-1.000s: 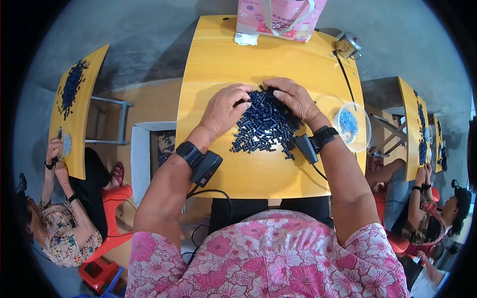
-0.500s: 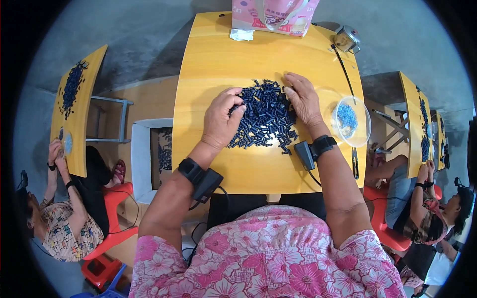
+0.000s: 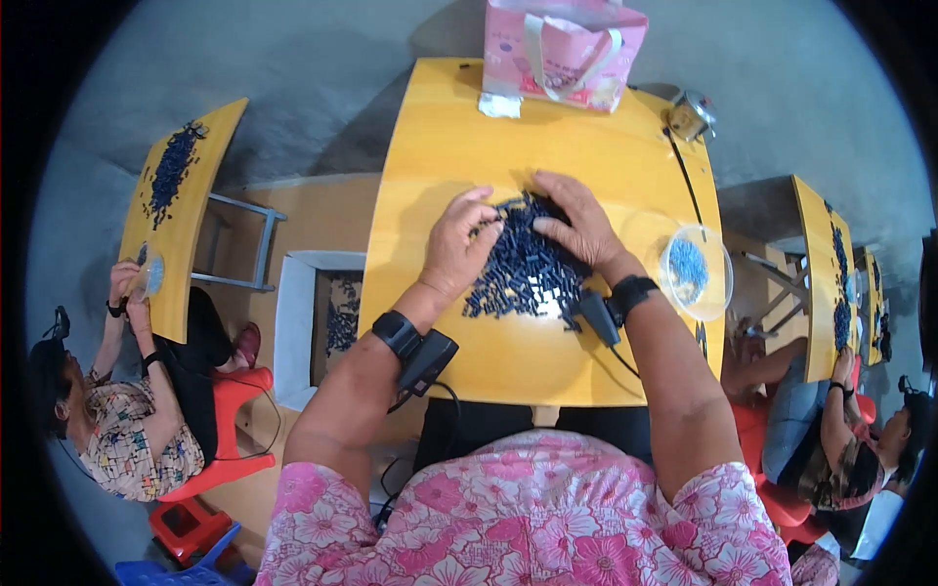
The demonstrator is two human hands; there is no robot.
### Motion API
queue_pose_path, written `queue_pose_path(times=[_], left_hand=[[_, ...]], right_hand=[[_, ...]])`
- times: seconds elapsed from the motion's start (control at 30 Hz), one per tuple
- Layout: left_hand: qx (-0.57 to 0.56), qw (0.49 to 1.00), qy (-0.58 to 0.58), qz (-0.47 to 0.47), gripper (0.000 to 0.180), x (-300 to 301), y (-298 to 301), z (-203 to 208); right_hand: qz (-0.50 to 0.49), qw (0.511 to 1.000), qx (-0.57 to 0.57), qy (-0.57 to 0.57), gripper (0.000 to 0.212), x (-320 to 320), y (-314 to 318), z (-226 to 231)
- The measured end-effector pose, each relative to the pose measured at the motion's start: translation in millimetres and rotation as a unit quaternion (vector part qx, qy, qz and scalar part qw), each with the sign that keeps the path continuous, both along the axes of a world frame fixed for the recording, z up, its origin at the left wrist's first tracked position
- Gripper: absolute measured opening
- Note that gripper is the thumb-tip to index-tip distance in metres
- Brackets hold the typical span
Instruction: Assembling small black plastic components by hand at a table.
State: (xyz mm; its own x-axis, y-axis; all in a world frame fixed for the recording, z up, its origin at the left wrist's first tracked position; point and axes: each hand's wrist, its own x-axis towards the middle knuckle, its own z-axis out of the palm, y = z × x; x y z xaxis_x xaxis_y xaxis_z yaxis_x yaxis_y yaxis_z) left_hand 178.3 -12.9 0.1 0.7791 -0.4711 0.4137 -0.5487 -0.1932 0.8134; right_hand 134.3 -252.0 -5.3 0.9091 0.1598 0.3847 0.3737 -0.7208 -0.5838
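Observation:
A heap of small dark-blue cylindrical plastic pieces (image 3: pixel 528 269) lies in the middle of the yellow table (image 3: pixel 435 342). My left hand (image 3: pixel 457 244) rests at the heap's left edge, fingers curved and thumb apart from them. Over the heap's upper right side lies my right hand (image 3: pixel 583 227), its thumb spread in across the pieces and its fingers at the far edge. Both hands look open, with no piece visibly gripped. To the right of my right wrist sits a clear round plastic tub (image 3: pixel 726 283) with small light-blue pieces (image 3: pixel 688 264) in it.
At the table's far side stand a pink bag (image 3: pixel 567 54), a folded white tissue (image 3: pixel 500 105) and a lidded metal mug (image 3: pixel 692 115). A black strip (image 3: pixel 684 171) runs along the right. A white-edged box (image 3: pixel 293 332) holds more pieces. Other people work at side tables.
My right hand has moved inward over the heap, its thumb now across the pieces. The left hand stays at the heap's left edge. The whole view has shifted, so the table appears lower and further right.

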Motion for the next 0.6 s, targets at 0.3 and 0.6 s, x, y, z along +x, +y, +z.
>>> queue_pose_path(times=[0.3, 0.6], left_hand=[[-0.003, 0.994, 0.065, -0.084, 0.010, 12, 8, 5], [0.066, 0.992, -0.102, 0.023, 0.012, 149, -8, 22]], right_hand=[[0.073, 0.996, 0.013, 0.051, 0.054, -17, 11, 8], [0.008, 0.981, 0.162, 0.107, 0.052, -23, 7, 22]])
